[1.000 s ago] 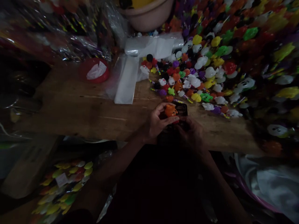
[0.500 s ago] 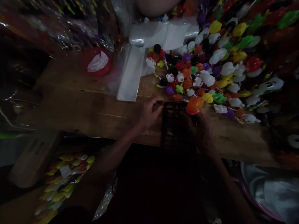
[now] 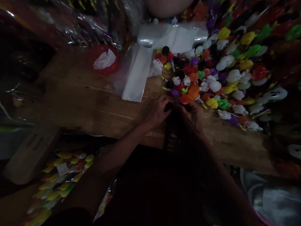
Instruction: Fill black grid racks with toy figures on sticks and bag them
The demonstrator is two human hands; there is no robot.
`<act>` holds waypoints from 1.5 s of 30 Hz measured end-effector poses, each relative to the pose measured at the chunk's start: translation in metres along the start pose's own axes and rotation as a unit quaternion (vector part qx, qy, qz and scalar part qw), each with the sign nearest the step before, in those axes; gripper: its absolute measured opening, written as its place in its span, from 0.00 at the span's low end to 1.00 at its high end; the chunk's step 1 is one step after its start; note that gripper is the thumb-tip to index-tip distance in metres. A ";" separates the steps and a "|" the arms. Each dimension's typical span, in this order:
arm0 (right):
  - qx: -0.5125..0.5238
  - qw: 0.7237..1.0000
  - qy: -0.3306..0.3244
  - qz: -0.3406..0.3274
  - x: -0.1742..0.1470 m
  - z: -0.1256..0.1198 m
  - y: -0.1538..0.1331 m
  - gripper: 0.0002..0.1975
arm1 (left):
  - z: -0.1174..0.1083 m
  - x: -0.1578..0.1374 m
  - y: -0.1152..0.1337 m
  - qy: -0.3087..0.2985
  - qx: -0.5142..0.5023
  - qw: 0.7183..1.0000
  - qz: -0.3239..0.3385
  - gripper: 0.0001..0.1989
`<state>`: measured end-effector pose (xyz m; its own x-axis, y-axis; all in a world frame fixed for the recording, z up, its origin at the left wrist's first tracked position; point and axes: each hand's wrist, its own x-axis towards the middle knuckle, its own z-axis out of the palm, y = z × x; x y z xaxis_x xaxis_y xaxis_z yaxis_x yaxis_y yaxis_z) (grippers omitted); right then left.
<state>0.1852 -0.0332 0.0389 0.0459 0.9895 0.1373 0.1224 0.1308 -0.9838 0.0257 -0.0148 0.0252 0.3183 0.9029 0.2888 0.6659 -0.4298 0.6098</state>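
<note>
My right hand [image 3: 194, 117] has its fingers closed at an orange plastic toy with a red base [image 3: 194, 91], apparently a pumpkin shape. My left hand [image 3: 157, 111] meets it, fingertips bent together close to the red base; what they pinch is too dark and small to make out. Beneath both hands lies a black tray with a grid of compartments [image 3: 171, 139], mostly in shadow. Just beyond the fingers spreads a pile of small coloured plastic toys on beaded strings [image 3: 207, 84], among them white, purple, green and yellow ones.
The wooden table [image 3: 77, 103] carries a red bowl with crumpled white paper [image 3: 111, 66], a flat stack of clear plastic bags [image 3: 135, 81] and a roll of clear plastic [image 3: 145, 39]. Below the edge sit bagged yellow toys [image 3: 53, 194] at left and a tub [image 3: 246, 188] at right.
My right hand has moved left and slightly up with the orange toy. My left hand has shifted right, so the fingertips of both hands now meet above the tray. The view has shifted slightly.
</note>
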 end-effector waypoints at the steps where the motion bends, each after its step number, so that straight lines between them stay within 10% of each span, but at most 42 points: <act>1: -0.014 1.000 -0.009 -0.005 0.002 0.000 0.002 0.11 | 0.001 0.001 0.000 -0.001 0.001 1.000 -0.001 0.10; 45: -0.293 0.936 -0.096 -0.171 0.010 0.002 0.001 0.11 | 0.018 -0.001 -0.012 0.050 -0.029 0.996 -0.072 0.05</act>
<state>0.1840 -0.0232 0.0391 -0.2682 0.8962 0.3533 0.6230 0.4411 -0.6460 0.0299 -0.0105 0.0043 0.1507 0.9523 0.2654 0.6583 -0.2969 0.6917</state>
